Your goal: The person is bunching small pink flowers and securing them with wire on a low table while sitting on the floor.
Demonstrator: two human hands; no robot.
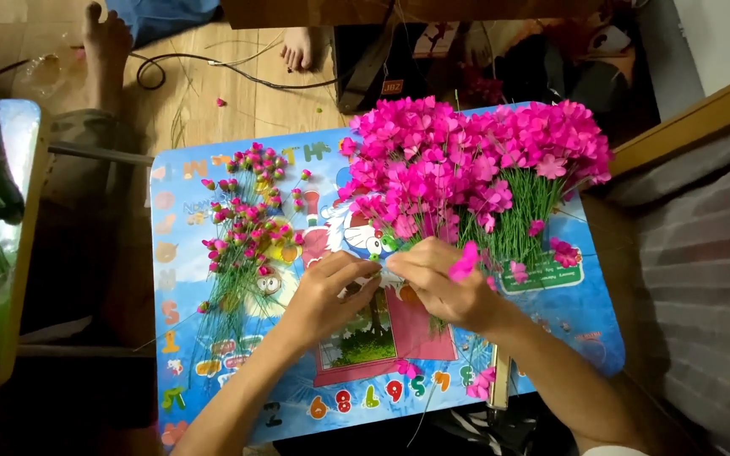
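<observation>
While your left hand point(324, 291) and right hand point(443, 283) meet at mid-bench point(551, 317), fingertips pinching one pink flower point(465, 262) on its thin green stem, finished pink bunches point(475, 165) lie just beyond, buds point(251, 219) left.

A light wooden plank floor point(238, 101) fills the upper left of the frame, crossed by a looping black cable point(213, 69). A brown wooden furniture edge point(686, 118) runs diagonally at the upper right, above grey striped fabric point(703, 279). The lighting is soft and indoor.
</observation>
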